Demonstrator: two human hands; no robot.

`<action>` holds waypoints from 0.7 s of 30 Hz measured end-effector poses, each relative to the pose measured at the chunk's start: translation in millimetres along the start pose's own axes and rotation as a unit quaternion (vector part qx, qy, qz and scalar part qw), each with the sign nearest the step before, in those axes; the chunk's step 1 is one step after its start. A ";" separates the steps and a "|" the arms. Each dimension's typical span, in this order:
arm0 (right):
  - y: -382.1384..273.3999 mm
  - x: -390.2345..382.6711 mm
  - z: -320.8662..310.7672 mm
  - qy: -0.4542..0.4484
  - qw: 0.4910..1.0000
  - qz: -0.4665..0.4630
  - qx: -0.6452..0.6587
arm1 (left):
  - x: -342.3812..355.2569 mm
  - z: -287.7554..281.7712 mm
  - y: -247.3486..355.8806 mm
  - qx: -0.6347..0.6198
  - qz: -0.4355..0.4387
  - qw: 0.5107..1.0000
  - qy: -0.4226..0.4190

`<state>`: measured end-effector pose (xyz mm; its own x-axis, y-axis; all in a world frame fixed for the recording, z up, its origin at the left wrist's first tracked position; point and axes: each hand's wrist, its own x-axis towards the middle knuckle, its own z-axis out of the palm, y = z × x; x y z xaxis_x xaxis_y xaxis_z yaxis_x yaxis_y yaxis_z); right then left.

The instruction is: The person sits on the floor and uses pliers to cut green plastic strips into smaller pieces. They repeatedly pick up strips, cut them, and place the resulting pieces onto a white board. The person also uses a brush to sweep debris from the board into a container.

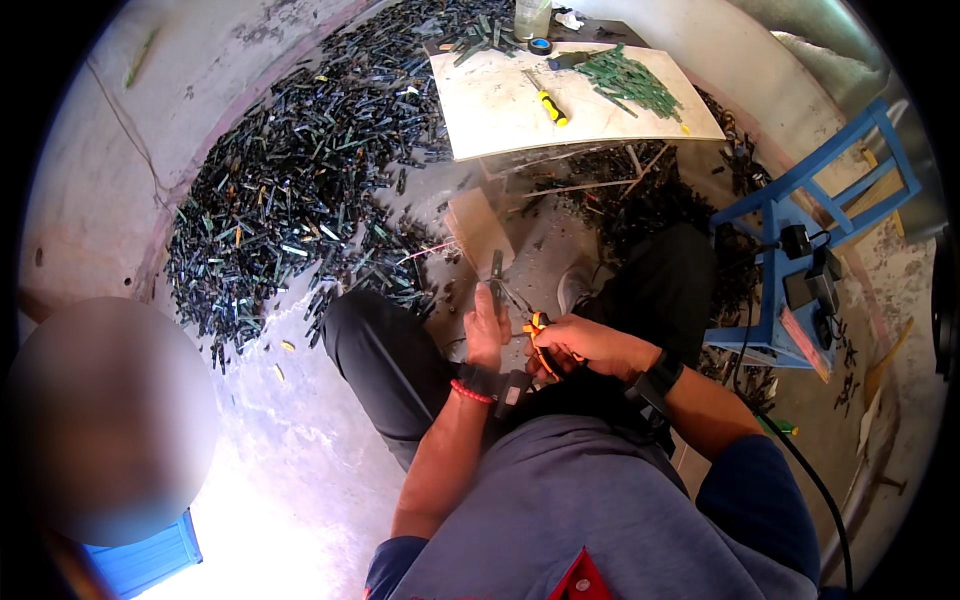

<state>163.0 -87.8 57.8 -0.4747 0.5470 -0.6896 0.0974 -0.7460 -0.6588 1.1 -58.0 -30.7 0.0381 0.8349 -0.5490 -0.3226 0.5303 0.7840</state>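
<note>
My left hand [484,330] is closed on a slim dark strip [496,265] that points up and away between my knees. My right hand [580,345] grips pliers [538,328] with orange-and-black handles. The metal jaws of the pliers reach toward the strip, just right of my left fingers; whether they touch it I cannot tell. A red bead bracelet [471,391] circles my left wrist, and a dark band [662,375] is on the right one. My right palm hides part of the handles.
A large heap of dark strips [290,200] covers the floor at left. Ahead, a low table [480,120] bears a yellow-and-black screwdriver [552,108], green strips [632,82] and a blue tape roll [540,46]. A blue chair [780,215] with black devices and a cable [800,460] stands right.
</note>
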 end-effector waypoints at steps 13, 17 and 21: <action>6.6 4.6 -10.6 -0.113 0.986 0.014 0.119 | -1.1 1.4 1.9 0.012 0.012 1.000 0.002; 1.9 2.1 -7.5 -0.100 0.992 0.020 0.078 | -1.8 1.7 1.5 0.015 0.016 1.000 -0.001; -5.3 -6.4 1.0 -0.078 0.996 0.015 0.031 | -3.8 2.4 3.6 0.019 0.011 1.000 0.007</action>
<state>164.7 -87.7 66.0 -0.6023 0.4620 -0.6510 0.0625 -0.7858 -0.6154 2.1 -59.0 -25.1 0.0185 0.8448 -0.5348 -0.2866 0.5169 0.8066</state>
